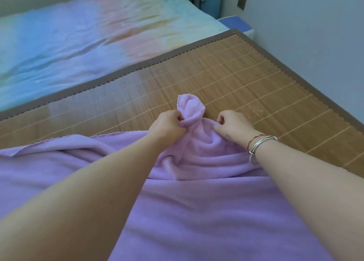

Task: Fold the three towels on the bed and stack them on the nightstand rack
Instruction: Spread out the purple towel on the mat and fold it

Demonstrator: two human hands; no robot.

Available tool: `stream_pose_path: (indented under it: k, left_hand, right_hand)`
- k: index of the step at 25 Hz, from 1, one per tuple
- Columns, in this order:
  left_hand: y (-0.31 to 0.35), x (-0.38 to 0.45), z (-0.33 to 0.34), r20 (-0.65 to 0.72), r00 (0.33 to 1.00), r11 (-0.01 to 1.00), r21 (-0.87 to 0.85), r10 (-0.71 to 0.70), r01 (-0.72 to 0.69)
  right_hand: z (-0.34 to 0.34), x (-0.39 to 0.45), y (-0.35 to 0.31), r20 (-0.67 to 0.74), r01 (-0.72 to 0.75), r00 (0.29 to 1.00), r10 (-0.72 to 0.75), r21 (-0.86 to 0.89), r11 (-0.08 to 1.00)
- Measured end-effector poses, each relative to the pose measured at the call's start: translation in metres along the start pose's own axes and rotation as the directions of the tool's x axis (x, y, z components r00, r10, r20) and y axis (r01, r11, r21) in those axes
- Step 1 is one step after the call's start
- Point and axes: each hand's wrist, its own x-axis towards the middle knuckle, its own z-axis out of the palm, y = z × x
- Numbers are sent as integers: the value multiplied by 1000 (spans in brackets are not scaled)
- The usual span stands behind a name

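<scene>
A large lilac towel lies spread over the near part of the bed, on a bamboo mat. Its far edge is bunched into a twisted corner that sticks up between my hands. My left hand grips the bunched cloth just below that corner. My right hand, with bracelets on the wrist, pinches the towel's edge a little to the right. Both forearms reach across the towel. No other towel and no rack are in view.
Beyond the mat lies a pastel blue, pink and yellow sheet. A grey wall runs along the bed's right side. A blue and white object sits at the bed's far right corner.
</scene>
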Motion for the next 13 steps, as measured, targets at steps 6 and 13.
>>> stream_pose_path:
  k: [6,13]
  left_hand:
    - [45,72,-29,-389,921,938,-319,-1,-134]
    - [28,91,34,84,992,971,211,97,-113]
  right_hand:
    - [-73,71,13,-454,85,861,229,573,815]
    - [-16,66,39,-278,188,935,-220,-135,973]
